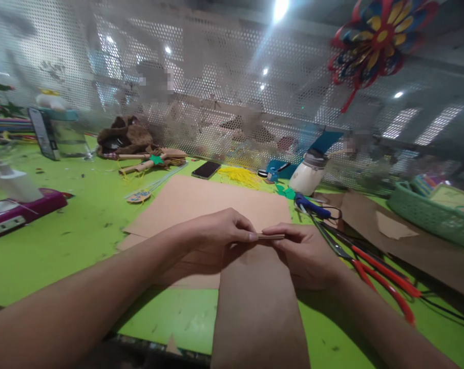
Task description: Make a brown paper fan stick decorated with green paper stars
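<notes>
My left hand [220,230] and my right hand [304,251] meet above a green table [63,246], both pinching the folded far edge [271,236] of a long brown paper strip [255,307] that runs back toward me. The fingers of both hands are closed on that fold. Under the hands lie larger sheets of brown card [201,205].
Red-handled scissors [374,266] and a blue-handled tool [312,206] lie right of my hands. A green basket [431,215], a white jar [308,174], a phone [206,169], yellow shreds [239,176], a magenta device [20,210] and a perforated screen [216,77] surround the work area.
</notes>
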Tool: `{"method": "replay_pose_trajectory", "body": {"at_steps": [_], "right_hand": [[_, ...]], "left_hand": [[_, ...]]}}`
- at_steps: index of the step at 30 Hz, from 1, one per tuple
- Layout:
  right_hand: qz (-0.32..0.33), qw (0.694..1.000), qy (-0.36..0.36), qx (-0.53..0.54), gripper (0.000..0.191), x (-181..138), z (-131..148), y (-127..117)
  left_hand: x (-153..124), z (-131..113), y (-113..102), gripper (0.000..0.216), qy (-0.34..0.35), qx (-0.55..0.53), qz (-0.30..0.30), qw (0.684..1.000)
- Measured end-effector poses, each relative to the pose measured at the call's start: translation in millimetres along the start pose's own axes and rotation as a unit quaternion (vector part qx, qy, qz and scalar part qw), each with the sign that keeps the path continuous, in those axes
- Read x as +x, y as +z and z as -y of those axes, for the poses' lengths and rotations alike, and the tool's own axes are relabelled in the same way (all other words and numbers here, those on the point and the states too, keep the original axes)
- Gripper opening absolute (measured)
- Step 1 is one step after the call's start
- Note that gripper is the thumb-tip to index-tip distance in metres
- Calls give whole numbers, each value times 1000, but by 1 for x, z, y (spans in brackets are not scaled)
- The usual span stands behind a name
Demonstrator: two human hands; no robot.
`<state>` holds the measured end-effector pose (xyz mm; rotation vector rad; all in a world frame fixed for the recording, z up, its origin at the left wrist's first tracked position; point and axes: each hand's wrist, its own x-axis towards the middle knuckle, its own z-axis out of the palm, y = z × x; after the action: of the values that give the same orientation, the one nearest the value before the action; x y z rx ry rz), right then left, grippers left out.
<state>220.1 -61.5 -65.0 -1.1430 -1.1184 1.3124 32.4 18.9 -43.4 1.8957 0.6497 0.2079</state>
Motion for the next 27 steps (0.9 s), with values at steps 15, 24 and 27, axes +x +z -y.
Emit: {"method": "replay_pose_trajectory", "body": {"at_steps": [15,24,27], "right_hand": [[11,986,-30,-161,40,-1,21,-14],[-25,984,-25,-177,39,1,21,-11],[-24,982,-26,-183,40,1,21,-13]], "left_hand": [[2,0,-1,37,-4,89,-40,995],[0,-8,5,35,-44,132,-81,987],[0,-11,6,35,-43,150,-93,983]]}}
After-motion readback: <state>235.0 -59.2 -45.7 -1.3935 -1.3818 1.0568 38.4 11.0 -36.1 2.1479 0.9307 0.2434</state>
